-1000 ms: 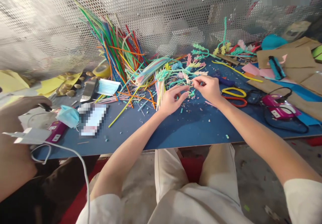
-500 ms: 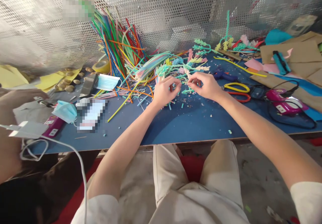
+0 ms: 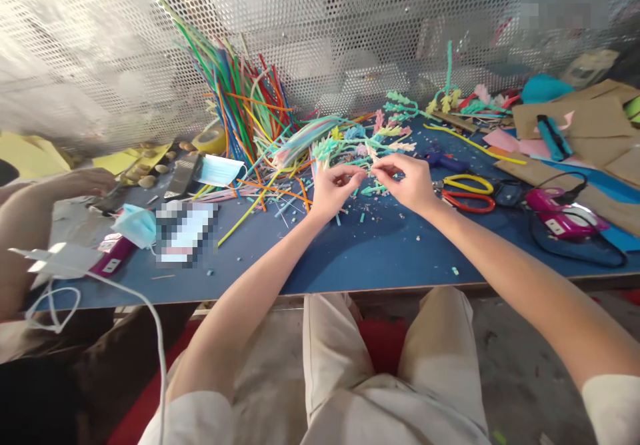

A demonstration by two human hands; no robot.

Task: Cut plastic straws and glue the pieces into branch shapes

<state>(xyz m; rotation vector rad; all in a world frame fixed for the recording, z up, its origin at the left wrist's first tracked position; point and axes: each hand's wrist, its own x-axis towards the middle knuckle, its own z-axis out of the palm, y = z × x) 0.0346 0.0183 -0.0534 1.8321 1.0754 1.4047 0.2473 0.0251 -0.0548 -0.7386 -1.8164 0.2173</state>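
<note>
Over the blue table (image 3: 360,258), my left hand (image 3: 336,188) is closed, thumb and forefinger pinched together. My right hand (image 3: 407,180) pinches in the same way a short distance to its right. Whatever sits between the fingertips is too small to make out. Just beyond both hands lies a pile of fuzzy pastel sprigs in mint (image 3: 327,146), blue (image 3: 355,132) and pink, apparently made of pipe cleaners. Long pastel pipe cleaners (image 3: 310,140) are bunched behind my left hand. Small clipped bits are scattered below my fingers.
Scissors with yellow and red handles (image 3: 469,192) and a dark blue glue gun (image 3: 447,160) lie right of my right hand. Colourful pipe cleaners (image 3: 245,98) lean on the perforated metal panel (image 3: 310,52). A purple power strip (image 3: 565,215) sits right; a co-worker's hand (image 3: 93,182) rests left.
My fingertips have drawn closer together, and the left hand's fingers look flatter. The whole view has shifted slightly. At the left the co-worker's hand has moved a little.
</note>
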